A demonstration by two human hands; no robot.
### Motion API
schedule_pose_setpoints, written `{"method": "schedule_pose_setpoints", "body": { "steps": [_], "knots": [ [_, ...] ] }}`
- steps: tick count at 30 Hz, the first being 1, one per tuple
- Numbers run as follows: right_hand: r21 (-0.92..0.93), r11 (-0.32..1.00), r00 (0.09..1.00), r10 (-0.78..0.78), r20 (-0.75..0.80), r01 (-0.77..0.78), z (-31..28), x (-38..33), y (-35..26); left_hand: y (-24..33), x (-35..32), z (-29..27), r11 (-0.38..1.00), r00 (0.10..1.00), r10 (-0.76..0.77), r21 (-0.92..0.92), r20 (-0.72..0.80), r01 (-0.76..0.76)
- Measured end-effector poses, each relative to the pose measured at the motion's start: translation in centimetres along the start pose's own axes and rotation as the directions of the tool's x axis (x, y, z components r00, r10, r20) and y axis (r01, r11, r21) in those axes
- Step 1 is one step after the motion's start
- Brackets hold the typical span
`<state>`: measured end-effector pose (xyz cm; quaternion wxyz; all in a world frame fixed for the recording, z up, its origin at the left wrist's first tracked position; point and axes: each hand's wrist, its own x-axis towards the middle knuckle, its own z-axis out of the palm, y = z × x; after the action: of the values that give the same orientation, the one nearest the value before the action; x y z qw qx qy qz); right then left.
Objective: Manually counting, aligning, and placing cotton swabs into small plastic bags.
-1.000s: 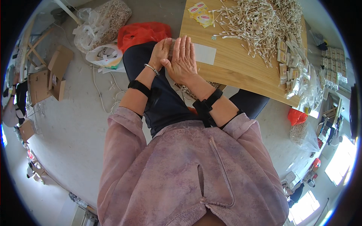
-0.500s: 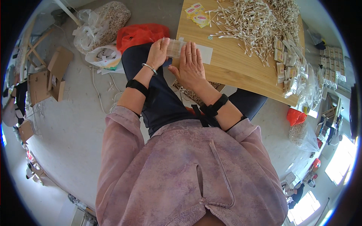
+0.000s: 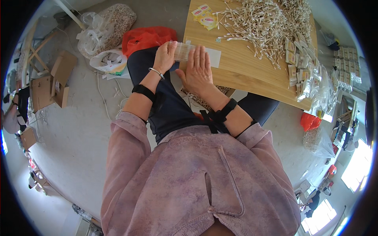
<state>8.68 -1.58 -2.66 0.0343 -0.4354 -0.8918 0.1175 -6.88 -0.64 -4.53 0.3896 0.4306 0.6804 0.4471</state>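
At the table's left edge, my left hand [image 3: 164, 58] grips one end of a clear packet of cotton swabs [image 3: 182, 52], thumb on top. The swabs lie side by side in a flat row inside it. My right hand [image 3: 197, 72] lies palm down over the packet's other end, fingers stretched straight and thumb out to the side. A white strip [image 3: 214, 58] shows on the tabletop beyond my right fingers. What is under the right palm stays hidden.
A big heap of loose cotton swabs [image 3: 265, 23] covers the back of the wooden table [image 3: 244, 70]. Filled packets [image 3: 301, 72] pile at its right edge, and yellow cards [image 3: 204, 16] lie back left. A red bag [image 3: 147, 37], a swab-filled sack [image 3: 118, 19] and an open carton [image 3: 61, 78] stand on the floor.
Almost nothing differs. The whole view has shifted very slightly, and both hands keep their places on the packet.
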Motion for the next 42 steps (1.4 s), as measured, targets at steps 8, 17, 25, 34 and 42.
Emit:
{"method": "schedule_pose_setpoints", "body": {
  "steps": [8, 17, 25, 34, 42],
  "knots": [
    [0.002, 0.995, 0.995, 0.098, -0.026, -0.098, -0.3, 0.1, -1.2, 0.1, -0.1, -0.2, 0.998, 1.0, 0.014, 0.053, -0.019, -0.013],
    [-0.132, 0.988, 0.985, 0.092, 0.143, -0.073, -2.3, 0.7, -1.8, -0.8, 0.4, -0.3, 0.998, 0.998, 0.055, 0.039, -0.028, -0.054],
    [-0.005, 1.0, 0.998, 0.024, 0.066, -0.024, -2.4, 0.6, -0.3, 0.1, -0.2, 0.1, 0.999, 0.999, 0.005, -0.046, -0.047, -0.007],
    [0.091, 0.996, 0.958, 0.044, -0.283, -0.019, -2.1, 5.9, 7.5, 0.6, -0.5, -0.2, 0.981, 0.99, -0.125, -0.137, 0.073, 0.134],
    [0.169, 0.985, 0.956, 0.023, -0.294, 0.028, -2.5, 4.1, 11.2, 1.4, 0.4, -1.1, 0.95, 0.977, 0.131, 0.302, -0.166, -0.076]
  ]
}}
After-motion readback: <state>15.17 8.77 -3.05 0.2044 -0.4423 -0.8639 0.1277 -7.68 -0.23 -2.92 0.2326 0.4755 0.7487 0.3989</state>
